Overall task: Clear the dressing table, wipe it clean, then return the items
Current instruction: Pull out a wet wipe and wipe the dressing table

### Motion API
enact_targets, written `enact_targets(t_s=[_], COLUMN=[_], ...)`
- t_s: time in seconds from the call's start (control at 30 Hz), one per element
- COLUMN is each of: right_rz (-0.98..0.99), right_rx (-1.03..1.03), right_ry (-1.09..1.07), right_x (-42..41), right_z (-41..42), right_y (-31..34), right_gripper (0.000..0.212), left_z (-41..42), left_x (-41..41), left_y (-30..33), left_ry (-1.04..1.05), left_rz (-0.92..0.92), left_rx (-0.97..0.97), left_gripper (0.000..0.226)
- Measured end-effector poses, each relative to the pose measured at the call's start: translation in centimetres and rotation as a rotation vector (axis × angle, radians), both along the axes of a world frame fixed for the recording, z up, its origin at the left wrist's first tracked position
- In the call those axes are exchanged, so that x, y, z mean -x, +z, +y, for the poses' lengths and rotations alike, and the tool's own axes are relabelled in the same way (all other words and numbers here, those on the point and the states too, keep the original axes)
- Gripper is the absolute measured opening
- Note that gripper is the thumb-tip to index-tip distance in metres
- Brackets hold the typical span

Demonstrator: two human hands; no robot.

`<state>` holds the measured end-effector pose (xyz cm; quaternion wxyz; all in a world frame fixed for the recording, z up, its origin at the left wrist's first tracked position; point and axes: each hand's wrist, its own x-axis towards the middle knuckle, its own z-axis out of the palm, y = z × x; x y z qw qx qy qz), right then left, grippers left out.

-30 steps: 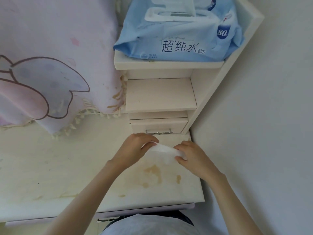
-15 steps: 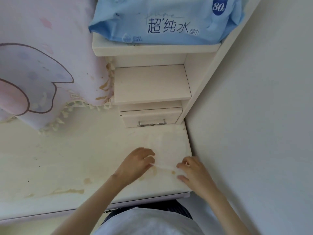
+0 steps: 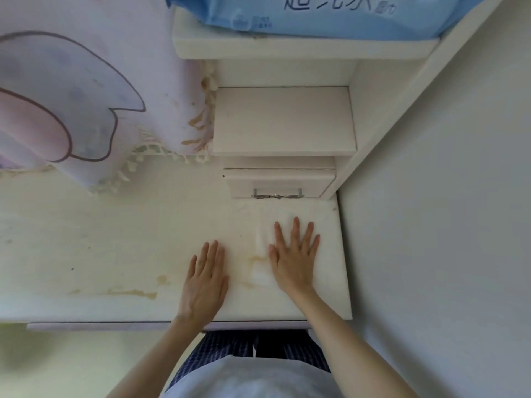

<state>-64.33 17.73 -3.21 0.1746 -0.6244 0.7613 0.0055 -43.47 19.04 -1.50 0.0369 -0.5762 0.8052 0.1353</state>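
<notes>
The wipe [image 3: 260, 254] lies spread flat on the table [image 3: 86, 239] at lower centre, over a yellow stain [image 3: 257, 259]. The right hand [image 3: 293, 259] presses its right part with straight fingers; the left hand [image 3: 205, 278] rests flat just beside it — neither grasps anything. The thin sheet could bunch or slide if pushed unevenly. Wall and drawer [image 3: 280, 182] hem the right and top; open room lies left.

I count one spread wet wipe [image 3: 260, 248] on my desk [image 3: 115, 239], under my two hands, left [image 3: 205, 278] and right [image 3: 294, 261]. One blue wet-wipe pack [image 3: 330, 15], one small drawer [image 3: 280, 183] and one fringed cloth [image 3: 86, 96] complete it.
</notes>
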Motion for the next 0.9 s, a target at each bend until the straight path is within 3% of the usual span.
enact_targets(t_s=[0.2,0.37,0.5,0.7,0.9], right_rz=[-0.003,0.057,0.076,0.038,0.046], right_rx=[0.109,0.147,0.099,0.153,0.142], right_ry=[0.376,0.197,0.117,0.371,0.394], right_x=[-2.8,4.6,4.6,-0.5,1.6], right_z=[3.0,3.5,3.4,4.4,-0.1], right_y=[-1.1,-1.3,-1.2,-1.5,-1.5], right_gripper=[0.051,0.049,0.051,0.058,0.049], left_z=[-0.2,-0.5,-0.6,-0.8,-0.7], left_x=[-0.5,-0.6,-0.8,-0.8,-0.7], left_y=[-1.0,-0.8,-0.8,-0.7,-0.4], left_ry=[0.023,0.023,0.022,0.027,0.005], left_rz=[-0.012,-0.007,0.01,0.01,0.011], left_rx=[-0.014,0.001,-0.016,-0.043,-0.051], left_gripper=[0.059,0.058,0.06,0.06,0.062])
